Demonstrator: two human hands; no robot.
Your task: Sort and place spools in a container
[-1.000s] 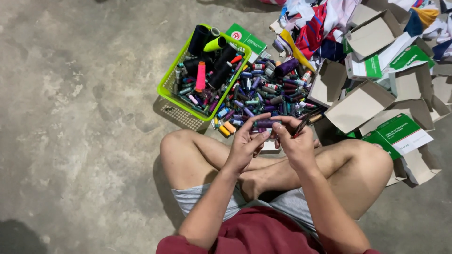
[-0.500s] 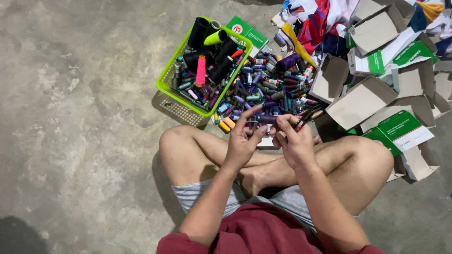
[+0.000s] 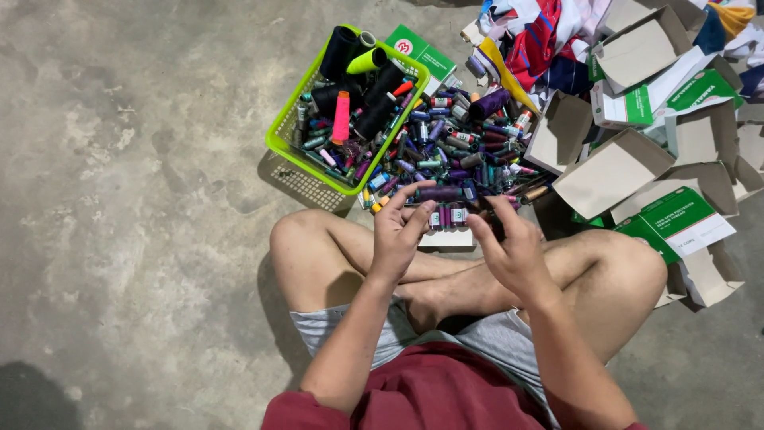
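Sitting cross-legged on the concrete, the person had lowered both hands slightly from where they hovered a moment before. Up-left of the left hand (image 3: 400,231) stood a green basket (image 3: 288,139) of cones. That hand's fingers closed on a purple spool (image 3: 438,193), with a small box (image 3: 446,218) of spools just under it. The right hand (image 3: 509,245) curled half-open beside the box; its grip was unclear. Cartons (image 3: 613,171) lay beyond it.

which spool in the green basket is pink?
The slim upright cone at the middle of the green basket; its neighbours are black cones and one neon yellow.
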